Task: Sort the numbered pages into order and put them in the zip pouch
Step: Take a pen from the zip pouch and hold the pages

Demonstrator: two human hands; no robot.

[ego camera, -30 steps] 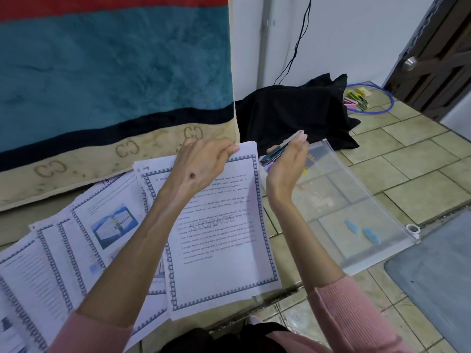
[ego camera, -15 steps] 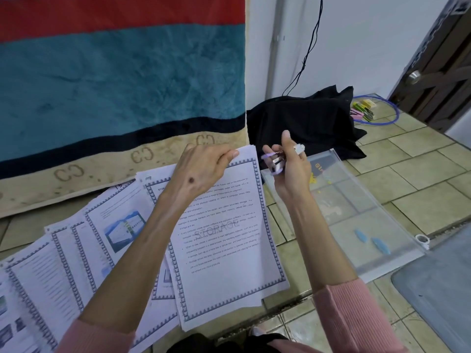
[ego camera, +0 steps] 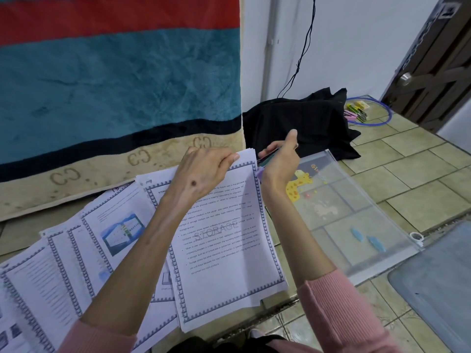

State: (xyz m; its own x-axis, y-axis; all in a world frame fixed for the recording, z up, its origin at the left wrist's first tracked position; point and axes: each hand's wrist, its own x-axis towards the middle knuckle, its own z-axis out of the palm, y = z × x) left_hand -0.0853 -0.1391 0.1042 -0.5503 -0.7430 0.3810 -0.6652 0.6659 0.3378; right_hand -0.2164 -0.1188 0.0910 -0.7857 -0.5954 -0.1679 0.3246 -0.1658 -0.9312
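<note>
Pages gathered, pouch waiting.
Your left hand [ego camera: 204, 171] pinches the stack [ego camera: 224, 240]; your right hand [ego camera: 279, 161] grips a small object. Next, free it for the zip pouch [ego camera: 356, 215].

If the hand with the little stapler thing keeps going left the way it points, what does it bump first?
Most likely the top right corner of the page stack. The right hand holds a small tool, perhaps a stapler, aimed at that corner, which the left hand pinches. Depth is hard to judge.
</note>
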